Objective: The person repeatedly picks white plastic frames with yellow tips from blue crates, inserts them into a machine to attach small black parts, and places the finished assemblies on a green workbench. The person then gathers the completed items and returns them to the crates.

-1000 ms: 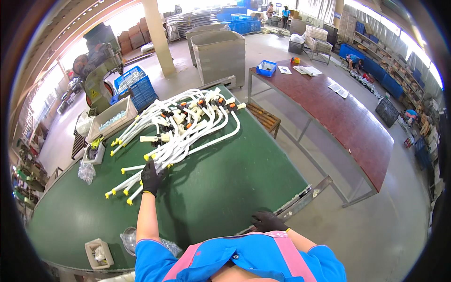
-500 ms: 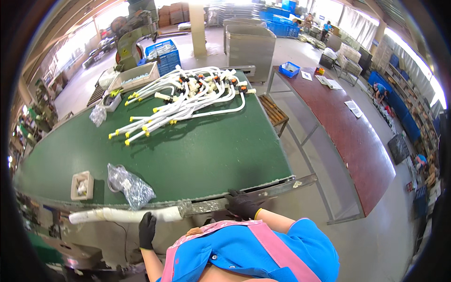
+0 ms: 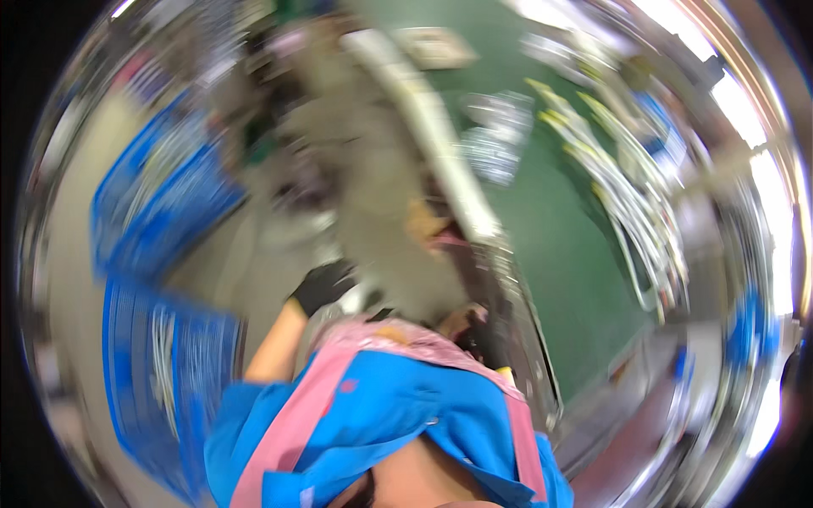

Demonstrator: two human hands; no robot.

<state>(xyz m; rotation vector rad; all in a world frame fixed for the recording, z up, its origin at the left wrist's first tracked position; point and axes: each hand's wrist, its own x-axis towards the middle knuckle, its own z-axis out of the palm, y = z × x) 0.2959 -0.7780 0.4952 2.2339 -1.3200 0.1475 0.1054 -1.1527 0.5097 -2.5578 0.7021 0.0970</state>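
Note:
Motion smears the whole view. My left hand (image 3: 323,286), in a black glove, hangs in front of my body at the left, over the floor; its fingers are too blurred to read. My right hand (image 3: 483,340), also dark-gloved, is low beside the edge of the green table (image 3: 550,279), partly lost in shadow against my apron. Along that edge runs a long white padded roll (image 3: 436,140). On the green top lie a clear plastic bag (image 3: 495,140) and a heap of white bent tubes (image 3: 631,195) with yellow ends.
At the left, two blue crates (image 3: 161,199) stand on the floor with pale, long pieces inside. A small off-white box (image 3: 436,46) sits at the table's far end. The red-brown table (image 3: 618,466) shows at the lower right.
My view has swung to the left, so the green table now lies on my right and the blue crates appear. My left hand has left the white roll; my right stays by the table edge.

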